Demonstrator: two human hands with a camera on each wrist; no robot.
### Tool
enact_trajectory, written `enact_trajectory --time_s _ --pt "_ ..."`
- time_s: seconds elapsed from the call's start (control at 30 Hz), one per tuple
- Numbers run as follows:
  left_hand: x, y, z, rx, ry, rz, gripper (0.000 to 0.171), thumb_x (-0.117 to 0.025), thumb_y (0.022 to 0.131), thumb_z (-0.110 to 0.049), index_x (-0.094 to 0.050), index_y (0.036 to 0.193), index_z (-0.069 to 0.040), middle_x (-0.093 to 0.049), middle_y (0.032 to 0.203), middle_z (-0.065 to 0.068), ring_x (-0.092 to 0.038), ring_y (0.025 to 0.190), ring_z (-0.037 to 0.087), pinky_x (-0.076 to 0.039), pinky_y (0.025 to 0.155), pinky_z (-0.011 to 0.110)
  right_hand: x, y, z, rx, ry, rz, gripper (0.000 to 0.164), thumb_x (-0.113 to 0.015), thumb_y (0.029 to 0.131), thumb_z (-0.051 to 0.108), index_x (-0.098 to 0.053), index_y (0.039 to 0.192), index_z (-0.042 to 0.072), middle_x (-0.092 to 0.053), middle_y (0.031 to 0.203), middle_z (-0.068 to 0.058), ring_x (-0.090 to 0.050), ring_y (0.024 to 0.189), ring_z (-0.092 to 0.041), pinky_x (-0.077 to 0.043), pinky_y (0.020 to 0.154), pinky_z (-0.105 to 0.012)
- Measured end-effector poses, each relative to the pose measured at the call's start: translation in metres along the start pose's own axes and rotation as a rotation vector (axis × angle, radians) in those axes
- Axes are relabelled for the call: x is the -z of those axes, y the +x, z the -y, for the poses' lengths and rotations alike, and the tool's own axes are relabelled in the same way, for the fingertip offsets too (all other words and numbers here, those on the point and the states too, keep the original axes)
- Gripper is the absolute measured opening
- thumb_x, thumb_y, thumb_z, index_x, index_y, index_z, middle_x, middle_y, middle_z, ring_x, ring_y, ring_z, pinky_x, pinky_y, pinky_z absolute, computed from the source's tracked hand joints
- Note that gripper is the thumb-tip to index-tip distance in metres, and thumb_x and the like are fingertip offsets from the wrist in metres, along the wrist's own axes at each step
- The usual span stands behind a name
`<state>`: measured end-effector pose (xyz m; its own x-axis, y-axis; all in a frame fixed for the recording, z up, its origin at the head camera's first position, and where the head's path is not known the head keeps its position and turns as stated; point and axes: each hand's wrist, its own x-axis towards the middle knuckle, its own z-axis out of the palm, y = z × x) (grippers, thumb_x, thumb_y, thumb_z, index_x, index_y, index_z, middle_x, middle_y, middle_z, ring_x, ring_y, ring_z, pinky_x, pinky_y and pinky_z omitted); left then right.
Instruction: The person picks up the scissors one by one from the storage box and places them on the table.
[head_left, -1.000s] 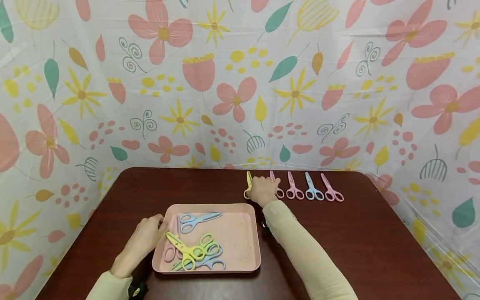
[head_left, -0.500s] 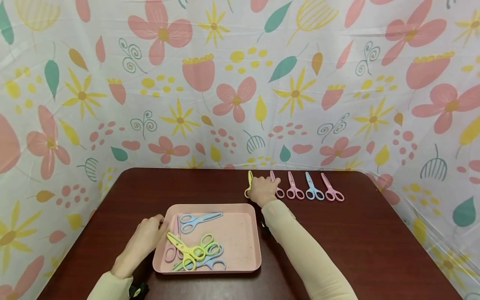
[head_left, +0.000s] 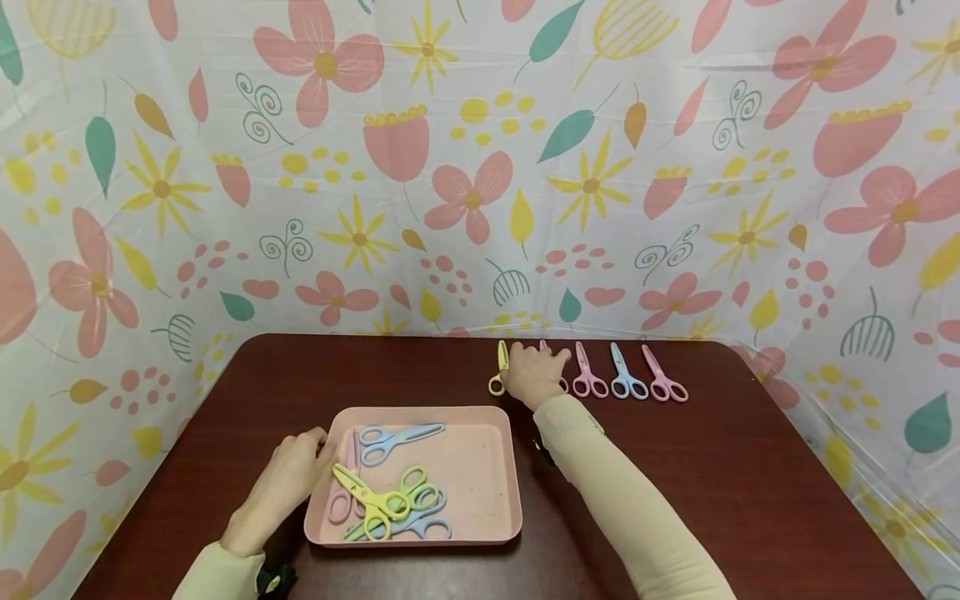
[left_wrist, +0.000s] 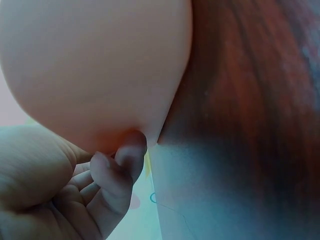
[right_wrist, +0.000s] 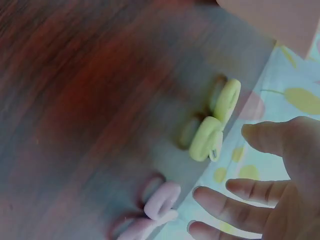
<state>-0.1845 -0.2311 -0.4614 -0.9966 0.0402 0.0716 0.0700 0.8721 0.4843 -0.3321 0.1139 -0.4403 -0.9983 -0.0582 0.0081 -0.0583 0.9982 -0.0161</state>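
In the head view, my left hand (head_left: 296, 462) grips the left rim of a pink tray (head_left: 491, 421). Curled fingertips (left_wrist: 132, 150) meet the tray's wall in the left wrist view. Inside the tray lie blue scissors (head_left: 405, 437), yellow scissors (head_left: 367, 497) and other scissors, partly overlapping. At the back of the table, my right hand (head_left: 532, 375) is just right of yellow scissors (head_left: 503, 358), over pink scissors (head_left: 562, 385) that it partly hides. In the right wrist view its fingers are spread, with nothing between them, beside the yellow handles (right_wrist: 207, 137).
To the right, pink scissors (head_left: 585, 371), blue scissors (head_left: 625, 373) and more pink scissors (head_left: 660, 375) continue the row, blades toward the back. A flowered curtain (head_left: 472, 275) hangs behind the dark wooden table (head_left: 712, 467).
The yellow scissors at the back have shifted slightly right. My right hand has moved a little right, away from them, with its fingers more spread. My left hand and the tray stay put.
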Motion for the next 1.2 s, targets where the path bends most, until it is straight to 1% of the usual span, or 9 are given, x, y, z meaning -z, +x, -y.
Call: enact_trajectory --time_s 0.1,0.27,0.33,0.53,0.7,0.77,0.87,1.03,1.2 --pt "0.0 0.0 0.0 0.005 0.001 0.006 0.018 -0.056 0.097 -0.016 -0.064 0.087 -0.002 -0.055 0.066 0.002 -0.053 0.06 0.018 -0.043 0.058 0.037 0.003 -0.002 0.0 0.021 -0.004 -0.022 0.042 -0.06 0.092 0.039 -0.058 0.119 0.008 -0.065 0.116 -0.016 -0.054 0.111 -0.042 -0.023 0.091 -0.066" --pt "0.0 0.0 0.0 0.014 -0.004 0.005 0.018 -0.055 0.097 -0.015 -0.063 0.086 -0.003 -0.053 0.064 0.001 -0.051 0.059 0.017 -0.042 0.058 0.036 0.01 -0.009 0.007 0.075 0.01 -0.079 0.045 -0.062 0.091 0.037 -0.055 0.127 0.01 -0.067 0.11 -0.014 -0.054 0.109 -0.04 -0.024 0.091 -0.065" --pt "0.0 -0.001 0.0 0.016 -0.007 0.003 0.019 -0.055 0.097 -0.015 -0.063 0.086 -0.003 -0.053 0.064 0.001 -0.051 0.058 0.018 -0.043 0.058 0.036 0.015 -0.014 0.012 0.105 0.007 -0.095 0.044 -0.063 0.091 0.036 -0.056 0.125 0.01 -0.067 0.107 -0.013 -0.055 0.104 -0.038 -0.025 0.091 -0.065" --pt "0.0 -0.001 -0.001 0.01 -0.015 0.006 0.019 -0.055 0.098 -0.015 -0.063 0.085 -0.003 -0.052 0.063 0.001 -0.049 0.057 0.017 -0.042 0.057 0.035 0.025 -0.029 0.03 0.196 -0.03 -0.148 0.043 -0.065 0.09 0.036 -0.056 0.123 0.01 -0.066 0.11 -0.012 -0.055 0.106 -0.037 -0.028 0.095 -0.067" --pt "0.0 -0.001 -0.001 -0.005 -0.006 -0.005 0.018 -0.056 0.097 -0.015 -0.063 0.086 -0.002 -0.053 0.063 0.002 -0.05 0.058 0.017 -0.043 0.057 0.037 0.032 -0.039 0.044 0.262 -0.054 -0.184 0.041 -0.066 0.089 0.038 -0.055 0.119 0.013 -0.066 0.105 -0.011 -0.054 0.103 -0.033 -0.033 0.087 -0.06" --pt "0.0 -0.001 -0.001 -0.012 -0.002 -0.014 0.017 -0.057 0.097 -0.014 -0.063 0.086 -0.002 -0.054 0.064 0.002 -0.051 0.058 0.018 -0.043 0.057 0.037 0.035 -0.044 0.05 0.29 -0.055 -0.189 0.04 -0.066 0.089 0.039 -0.055 0.118 0.014 -0.066 0.104 -0.009 -0.055 0.102 -0.032 -0.033 0.084 -0.058" --pt "-0.001 -0.001 -0.001 -0.016 0.0 -0.022 0.017 -0.057 0.096 -0.013 -0.063 0.086 -0.002 -0.054 0.064 0.003 -0.05 0.058 0.018 -0.043 0.057 0.038 0.039 -0.052 0.059 0.322 -0.052 -0.168 0.04 -0.064 0.09 0.04 -0.056 0.12 0.015 -0.065 0.104 -0.006 -0.054 0.101 -0.03 -0.033 0.085 -0.057" --pt "-0.001 -0.002 -0.001 -0.009 -0.001 -0.011 0.017 -0.057 0.097 -0.014 -0.063 0.085 -0.002 -0.054 0.064 0.003 -0.051 0.058 0.018 -0.043 0.057 0.038 0.04 -0.068 0.071 0.386 -0.057 -0.151 0.039 -0.065 0.09 0.041 -0.059 0.119 0.017 -0.064 0.105 -0.005 -0.052 0.106 -0.029 -0.031 0.091 -0.06" --pt "-0.001 -0.001 -0.001 -0.02 -0.003 -0.025 0.017 -0.057 0.096 -0.013 -0.063 0.085 -0.002 -0.053 0.064 0.003 -0.051 0.058 0.018 -0.044 0.057 0.039 0.04 -0.08 0.079 0.451 -0.081 -0.164 0.037 -0.066 0.089 0.042 -0.061 0.116 0.018 -0.062 0.098 -0.003 -0.051 0.102 -0.028 -0.034 0.085 -0.055"
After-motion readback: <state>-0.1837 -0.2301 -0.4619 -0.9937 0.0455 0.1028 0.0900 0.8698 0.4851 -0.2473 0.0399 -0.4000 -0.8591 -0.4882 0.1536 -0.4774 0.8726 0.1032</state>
